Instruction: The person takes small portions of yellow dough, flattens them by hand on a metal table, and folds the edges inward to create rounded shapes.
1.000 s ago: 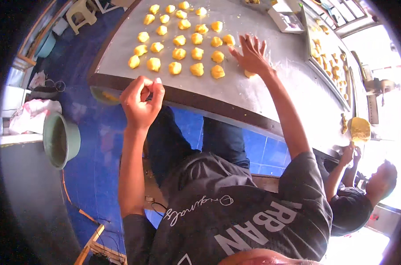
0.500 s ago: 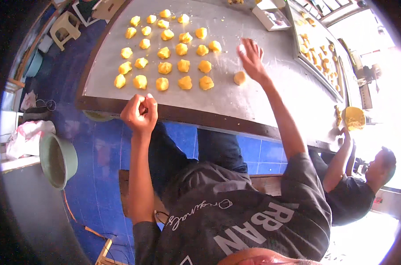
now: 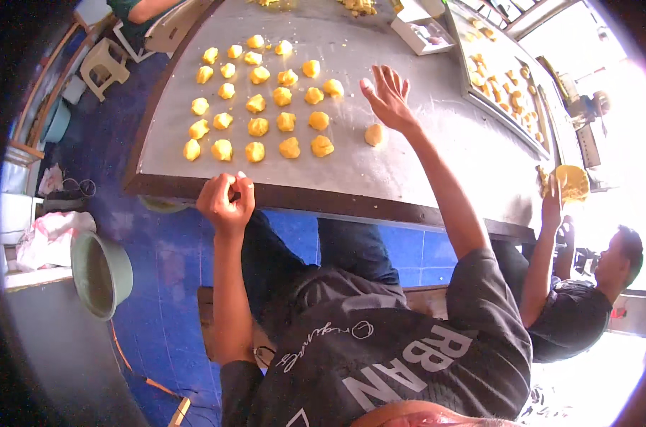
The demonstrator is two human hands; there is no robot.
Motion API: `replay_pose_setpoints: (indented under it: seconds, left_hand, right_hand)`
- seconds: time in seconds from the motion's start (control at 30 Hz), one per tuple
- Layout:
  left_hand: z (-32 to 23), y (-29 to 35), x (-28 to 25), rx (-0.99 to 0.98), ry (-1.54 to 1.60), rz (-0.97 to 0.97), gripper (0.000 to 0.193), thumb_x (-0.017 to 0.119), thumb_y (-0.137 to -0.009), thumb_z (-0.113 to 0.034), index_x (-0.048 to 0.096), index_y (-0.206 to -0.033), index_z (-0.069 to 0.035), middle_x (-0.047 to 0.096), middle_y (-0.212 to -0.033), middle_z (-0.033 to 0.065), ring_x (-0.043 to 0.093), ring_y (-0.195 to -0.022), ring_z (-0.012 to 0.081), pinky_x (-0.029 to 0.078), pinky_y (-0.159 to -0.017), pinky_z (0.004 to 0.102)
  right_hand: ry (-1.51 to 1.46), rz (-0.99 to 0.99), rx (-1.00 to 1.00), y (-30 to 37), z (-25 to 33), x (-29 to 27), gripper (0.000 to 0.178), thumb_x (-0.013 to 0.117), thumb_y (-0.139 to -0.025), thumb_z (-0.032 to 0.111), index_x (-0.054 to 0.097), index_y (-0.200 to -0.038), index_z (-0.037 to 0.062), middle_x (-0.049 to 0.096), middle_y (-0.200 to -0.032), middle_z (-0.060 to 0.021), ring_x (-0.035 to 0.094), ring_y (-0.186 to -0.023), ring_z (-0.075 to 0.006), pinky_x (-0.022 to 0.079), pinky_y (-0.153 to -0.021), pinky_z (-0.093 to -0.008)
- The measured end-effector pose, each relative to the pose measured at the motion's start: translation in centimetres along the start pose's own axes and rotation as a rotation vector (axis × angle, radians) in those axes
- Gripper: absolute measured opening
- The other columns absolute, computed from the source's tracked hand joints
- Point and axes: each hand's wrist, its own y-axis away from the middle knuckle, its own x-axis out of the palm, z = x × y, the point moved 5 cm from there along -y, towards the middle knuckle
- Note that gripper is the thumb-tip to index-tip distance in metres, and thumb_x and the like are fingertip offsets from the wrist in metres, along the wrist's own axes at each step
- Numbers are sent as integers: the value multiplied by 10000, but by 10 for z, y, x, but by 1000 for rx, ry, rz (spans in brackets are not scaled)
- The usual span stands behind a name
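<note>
My right hand [image 3: 390, 99] is open over the grey metal tabletop [image 3: 422, 171], palm down with fingers spread. I cannot tell whether it touches the surface. Just nearer than it lies a single smooth, pale yellow dough ball [image 3: 374, 134], apart from the fingers. At the table's dark front edge [image 3: 301, 197], my left hand [image 3: 227, 203] is closed with curled fingers, and whatever is inside them, if anything, is hidden. Several rough yellow dough lumps [image 3: 286, 122] sit in loose rows on the left half of the tabletop, beyond my left hand.
At the far right stands a tray [image 3: 467, 89] of shaped yellow pieces beside an open white box [image 3: 422, 37]. A co-worker [image 3: 572, 313] sits at right, a hand by a yellow container [image 3: 572, 183]. Another person's arm [image 3: 148, 10] shows far left. A green basin [image 3: 102, 276] is left.
The whole view has shifted, so the table sits lower in the picture. My right hand's fingers are spread wider. The co-worker's hand has risen to the yellow container, and another arm appears far left.
</note>
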Motion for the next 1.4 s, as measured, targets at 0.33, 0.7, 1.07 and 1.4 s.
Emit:
replay_pose_setpoints:
  seconds: [0.33, 0.7, 1.07, 1.4]
  left_hand:
    - [4, 4, 1, -6, -7, -7, 323, 609, -737, -79, 367, -525, -104, 353, -452, 12, 381, -400, 184, 287, -405, 319]
    - [0, 5, 4, 28, 18, 31, 317, 605, -761, -63, 369, -553, -96, 367, -477, 23, 379, -423, 180, 290, -422, 316]
    - [-1, 4, 1, 63, -29, 18, 307, 616, -717, -58, 377, -531, -105, 380, -458, 11, 387, -412, 190, 298, -414, 320]
    - [-5, 3, 3, 52, 20, 30, 295, 632, -703, -71, 394, -532, -110, 386, -472, 14, 392, -429, 190, 296, -414, 321]
  right_hand:
    - [-79, 101, -196, 21, 16, 6, 643, 445, -889, 531, 421, -1296, 34, 389, -1332, -182, 314, -1279, -358, 212, -1077, -488]
    - [-260, 123, -282, 77, 13, 3, 510, 654, -801, 316, 510, -1190, 18, 418, -1320, -237, 423, -1215, -371, 383, -989, -402]
    - [-326, 418, -181, 75, 20, -24, 677, 755, -715, 273, 448, -1276, 50, 447, -1290, -142, 428, -1227, -283, 373, -1005, -362]
    - [-291, 205, -256, 84, 9, -18, 665, 736, -725, 275, 444, -1277, 47, 477, -1284, -176, 483, -1165, -337, 402, -981, -394]
